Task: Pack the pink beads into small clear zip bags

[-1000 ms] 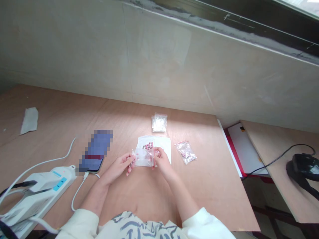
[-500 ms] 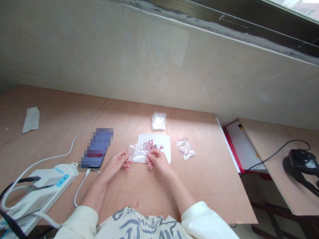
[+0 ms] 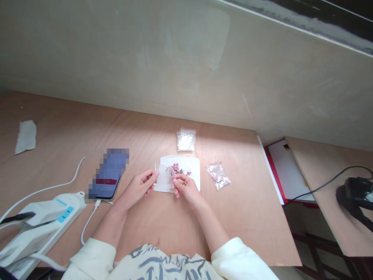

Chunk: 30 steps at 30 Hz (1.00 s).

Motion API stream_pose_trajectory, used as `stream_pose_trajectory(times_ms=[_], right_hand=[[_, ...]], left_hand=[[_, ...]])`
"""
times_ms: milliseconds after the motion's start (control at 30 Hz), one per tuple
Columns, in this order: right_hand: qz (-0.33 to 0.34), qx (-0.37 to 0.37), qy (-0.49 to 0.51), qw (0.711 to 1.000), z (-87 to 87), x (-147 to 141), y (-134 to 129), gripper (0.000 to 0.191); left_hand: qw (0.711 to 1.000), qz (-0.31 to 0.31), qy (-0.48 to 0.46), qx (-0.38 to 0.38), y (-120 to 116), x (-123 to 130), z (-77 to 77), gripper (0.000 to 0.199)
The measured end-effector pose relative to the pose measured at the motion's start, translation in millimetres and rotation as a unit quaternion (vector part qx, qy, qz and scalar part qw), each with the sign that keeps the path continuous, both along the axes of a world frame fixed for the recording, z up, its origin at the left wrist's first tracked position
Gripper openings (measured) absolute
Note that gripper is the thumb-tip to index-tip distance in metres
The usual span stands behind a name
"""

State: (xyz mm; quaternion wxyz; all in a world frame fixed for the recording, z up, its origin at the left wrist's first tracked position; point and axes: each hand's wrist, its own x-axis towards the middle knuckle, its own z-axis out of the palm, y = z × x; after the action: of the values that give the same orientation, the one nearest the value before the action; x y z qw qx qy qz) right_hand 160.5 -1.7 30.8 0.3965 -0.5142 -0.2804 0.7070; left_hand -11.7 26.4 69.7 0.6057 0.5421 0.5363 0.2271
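Observation:
Between my hands is a small clear plastic bag [image 3: 163,173], hard to see against the white sheet [image 3: 192,163]. My left hand [image 3: 145,182] pinches its left side between thumb and fingers. At its right side, my right hand [image 3: 184,185] is closed with thumb and forefinger together; the bag's edge seems to be in this pinch, though the fingertips hide part of it. Just beyond my right fingertips, several small pink beads [image 3: 175,167] lie on the sheet, with some darker bits among them. A filled zip bag [image 3: 218,175] with pink pieces inside lies right of the sheet.
A stack of clear zip bags [image 3: 185,140] lies behind the sheet. Left are a phone [image 3: 112,171] on a white cable [image 3: 89,225], a power strip [image 3: 52,223] with plugs, and a torn paper piece [image 3: 26,137]. A black device [image 3: 357,194] sits on the right-hand table.
My left hand has moved slightly right and up, bringing it closer to my right hand, and the bag looks more upright or narrowed. The head view has tilted down a little.

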Motion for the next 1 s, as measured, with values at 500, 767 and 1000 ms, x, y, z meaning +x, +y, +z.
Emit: stream_pose_trajectory(times_ms=[500,767,1000], right_hand=[[-0.071,0.000,-0.011,0.997,32.8,22,1,0.025],[-0.045,0.110,-0.197,0.973,50.6,29,3,0.016],[-0.047,0.128,-0.238,0.962,55.8,27,0,0.017]], left_hand=[[0.976,-0.218,0.013,0.003,4,-19,17.4,0.018],[0.994,-0.098,-0.009,0.056,14,11,20.5,0.029],[0.994,-0.066,-0.038,0.076,10,25,25.0,0.025]])
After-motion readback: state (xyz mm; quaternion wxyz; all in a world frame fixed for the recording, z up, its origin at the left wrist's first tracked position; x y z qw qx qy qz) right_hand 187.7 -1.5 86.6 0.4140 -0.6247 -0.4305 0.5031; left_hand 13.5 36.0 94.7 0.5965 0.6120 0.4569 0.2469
